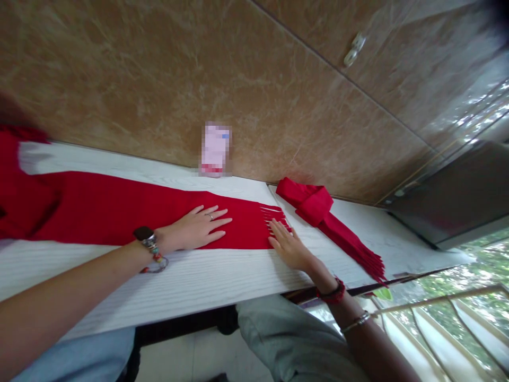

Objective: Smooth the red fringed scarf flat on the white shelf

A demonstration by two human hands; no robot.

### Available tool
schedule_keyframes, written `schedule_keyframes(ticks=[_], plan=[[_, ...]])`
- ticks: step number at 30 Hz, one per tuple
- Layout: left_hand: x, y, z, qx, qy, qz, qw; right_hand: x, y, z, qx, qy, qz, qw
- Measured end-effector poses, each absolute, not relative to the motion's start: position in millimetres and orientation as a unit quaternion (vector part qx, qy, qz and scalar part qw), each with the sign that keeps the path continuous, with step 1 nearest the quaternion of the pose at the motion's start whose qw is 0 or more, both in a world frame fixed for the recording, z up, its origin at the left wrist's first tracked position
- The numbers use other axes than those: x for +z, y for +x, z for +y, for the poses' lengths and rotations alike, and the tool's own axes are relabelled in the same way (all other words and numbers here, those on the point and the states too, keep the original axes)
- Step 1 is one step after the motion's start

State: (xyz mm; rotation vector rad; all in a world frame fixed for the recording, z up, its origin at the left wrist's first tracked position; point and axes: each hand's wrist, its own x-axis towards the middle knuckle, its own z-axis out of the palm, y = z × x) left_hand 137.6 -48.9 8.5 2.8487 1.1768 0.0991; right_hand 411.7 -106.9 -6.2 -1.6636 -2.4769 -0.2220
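**Left hand (pixel 204 229) and right hand (pixel 290 248) lie flat on a long, red, fringed cloth scarf (pixel 119 209)**

From where I stand, the scarf runs from far left of both hands to the fringe under the right one, along a white, wood-grain table (pixel 178 276). The left hand's fingers are spread wide; the right hand's are straight and closer together. Neither grips anything.

The scarf looks light, soft and floppy, not easy to break. I'd pinch its edges near the end; the thin fringe strings might tangle.

Past the right hand is another red cloth scarf, folded over itself (pixel 314 204). Beyond the left hand's fingertips is a pale pink, box-like thing (pixel 216 148), too blurred to read. I can't read any brand.
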Motion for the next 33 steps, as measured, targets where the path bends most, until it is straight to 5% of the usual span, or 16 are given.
schedule_keyframes(ticks=[4, 7, 11, 15, 20, 23, 28, 33], plan=[[8.5, 138.1, -49.7, 0.049, 0.925, 0.376, 0.035, -4.7, 462.0, -103.7, -0.113, -0.633, -0.766, 0.013], [8.3, 138.2, -50.3, 0.054, 0.925, 0.374, 0.041, 8.5, 457.1, -92.9, -0.124, -0.655, -0.743, 0.051], [6.1, 137.9, -52.2, 0.079, 0.921, 0.380, 0.036, 13.0, 391.7, -74.8, -0.087, -0.570, -0.811, 0.102], [5.6, 139.5, -57.0, 0.078, 0.882, 0.463, 0.034, -1.4, 357.8, -64.0, -0.061, -0.502, -0.861, 0.052], [9.8, 136.8, -58.6, 0.068, 0.878, 0.470, 0.063, -15.6, 409.0, -54.3, -0.116, -0.548, -0.829, -0.010], [14.9, 124.2, -54.4, 0.095, 0.866, 0.486, 0.062, -10.5, 421.3, -48.1, -0.123, -0.600, -0.790, 0.024], [17.5, 100.1, -44.0, 0.070, 0.808, 0.583, 0.051, 5.6, 345.0, -33.2, -0.095, -0.534, -0.833, 0.111], [14.6, 96.7, -42.1, 0.034, 0.797, 0.600, 0.055, 0.0, 261.8, -19.4, -0.050, -0.472, -0.875, 0.094]])
